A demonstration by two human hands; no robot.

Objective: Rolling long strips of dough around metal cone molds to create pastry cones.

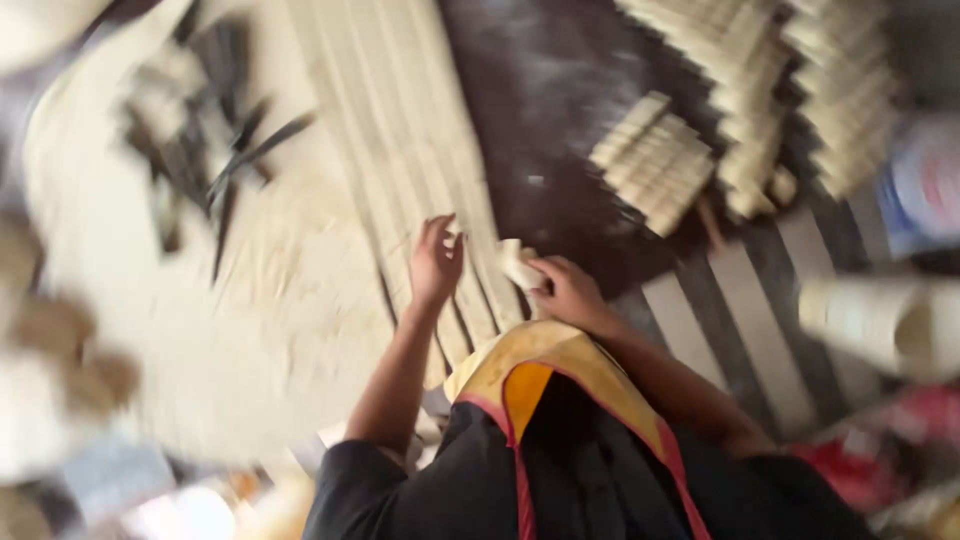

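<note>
In the blurred head view, a small pale wooden block (517, 264) is seen pinched in the right hand (568, 293), just right of the left hand (436, 262), which is spread empty on long pale wooden strips (400, 130) running away from the person; no container is discernible

blue and white package (922, 185): at 3 o'clock by the right edge, rounded shape, with a pinkish patch; too blurred to tell more
red package (850, 470): at 5 o'clock, low on the right, crumpled and blurred
labels, signs, screens: none can be made out
</note>
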